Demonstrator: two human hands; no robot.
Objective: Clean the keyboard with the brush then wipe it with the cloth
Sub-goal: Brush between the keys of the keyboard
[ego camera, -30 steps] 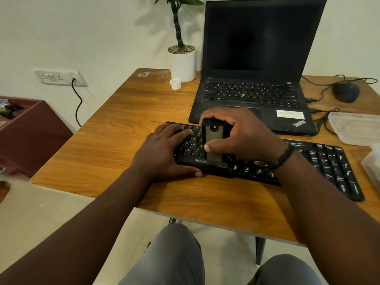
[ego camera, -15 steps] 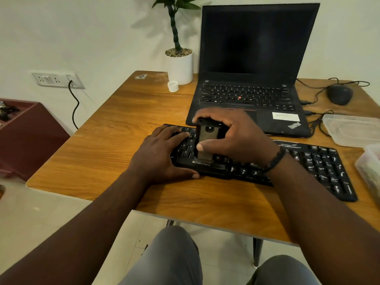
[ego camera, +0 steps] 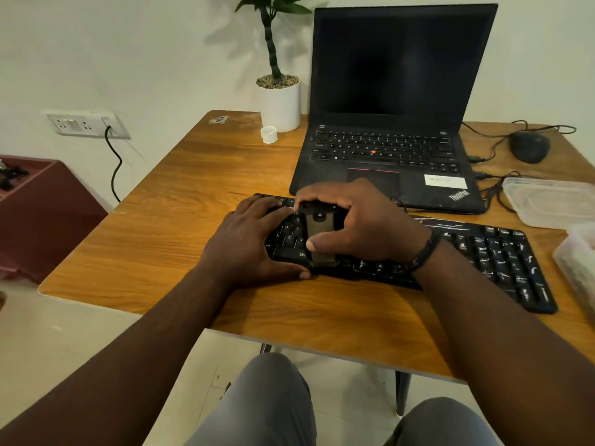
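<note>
A black keyboard (ego camera: 483,252) lies across the wooden table (ego camera: 167,239) in front of me. My right hand (ego camera: 360,226) grips a small black and grey brush (ego camera: 317,230), thumb on its near side and fingers curled over its far end, bristles down on the keys near the keyboard's left part. My left hand (ego camera: 251,243) rests flat on the keyboard's left end, fingers spread over the keys and thumb along the front edge. No cloth is in view.
An open black laptop (ego camera: 392,130) stands behind the keyboard. A white plant pot (ego camera: 280,104) and a small white cap (ego camera: 269,134) sit at the back left, a black mouse (ego camera: 529,146) with cables at back right. Clear plastic containers (ego camera: 547,201) stand at the right edge.
The brush has slid a little toward the keyboard's near edge under my right hand. My left hand stays pressed on the left end. The view has shifted slightly.
</note>
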